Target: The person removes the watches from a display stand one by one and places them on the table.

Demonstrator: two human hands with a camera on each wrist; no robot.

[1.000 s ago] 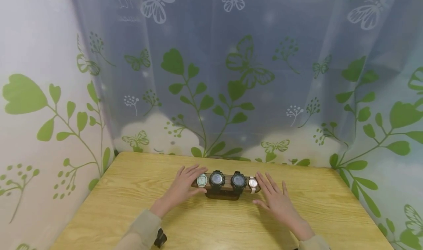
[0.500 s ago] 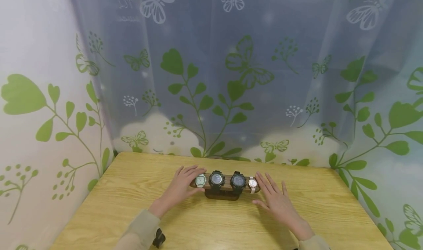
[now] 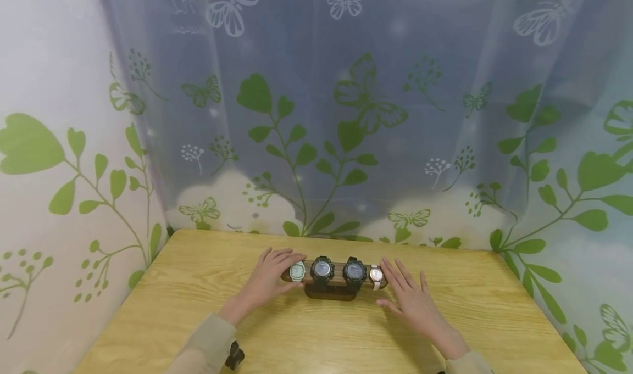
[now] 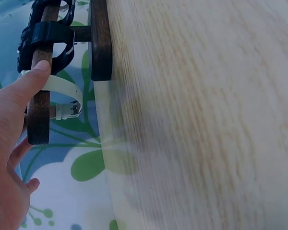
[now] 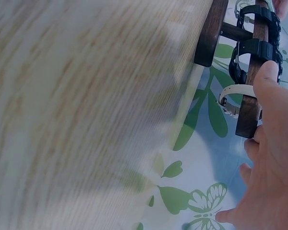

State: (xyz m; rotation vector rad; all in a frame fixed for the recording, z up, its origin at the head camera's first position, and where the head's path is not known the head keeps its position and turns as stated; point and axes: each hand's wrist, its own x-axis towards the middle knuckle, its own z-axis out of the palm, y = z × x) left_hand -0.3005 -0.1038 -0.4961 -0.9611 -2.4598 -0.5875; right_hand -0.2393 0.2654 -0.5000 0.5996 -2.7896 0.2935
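Observation:
A dark wooden T-bar watch stand (image 3: 338,275) stands on the table with watches strapped along its bar. At the left is a mint-faced watch (image 3: 298,272) with a pale strap. Two bulky black watches (image 3: 322,269) sit in the middle, and a small white-strapped watch (image 3: 376,274) is at the right. My left hand (image 3: 263,279) holds the bar's left end, thumb on the near side (image 4: 41,69) and fingers behind. Beside the right end, my right hand (image 3: 414,301) has straight, spread fingers touching the bar; its thumb lies in front. The wrist views partly hide the fingers behind the bar.
The wooden table (image 3: 316,335) has its back edge close behind the stand. A curtain (image 3: 316,116) printed with leaves and butterflies hangs behind and along both sides. A black strapped device (image 3: 235,356) is at the left sleeve (image 3: 210,344).
The head view has shifted slightly, so everything appears a little further left. Both hands and the watch stand keep nearly the same places on the table.

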